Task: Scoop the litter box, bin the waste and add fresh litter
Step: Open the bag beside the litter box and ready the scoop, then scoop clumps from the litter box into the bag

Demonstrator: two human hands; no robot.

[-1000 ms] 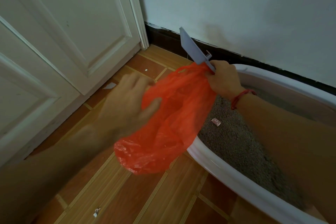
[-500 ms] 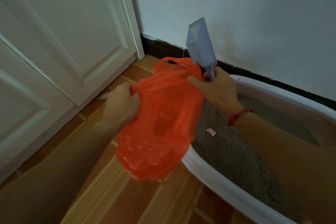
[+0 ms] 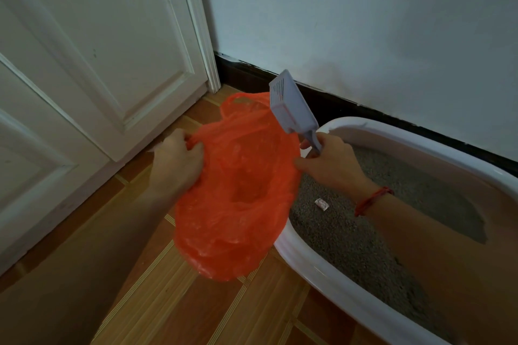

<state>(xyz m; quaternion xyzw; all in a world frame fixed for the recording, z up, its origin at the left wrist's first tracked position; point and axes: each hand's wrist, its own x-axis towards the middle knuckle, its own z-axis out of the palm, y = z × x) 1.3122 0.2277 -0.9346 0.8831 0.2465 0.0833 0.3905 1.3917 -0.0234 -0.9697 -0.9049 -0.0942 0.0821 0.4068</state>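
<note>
- My left hand [image 3: 175, 159], out past the left end of the litter box [image 3: 308, 263], has its fingers curled tight on a bunched edge of the orange bag [image 3: 238, 204].
- My right hand [image 3: 330, 165], above the box's left end, has its fingers clamped on the handle of a grey slotted scoop [image 3: 291, 103], its head tilted up toward the wall. I cannot tell whether the thumb also pinches the bag.
- The bag hangs between my hands, just beside the box's outer wall, mouth spread open.
- Grey litter [image 3: 350, 232] fills the box below my right hand; a small white scrap [image 3: 321, 203] lies on it near that wrist.
- To do this well, I judge the mouth should sit wide and close to the box rim, so scooped waste drops inside, not on the floor.
</note>
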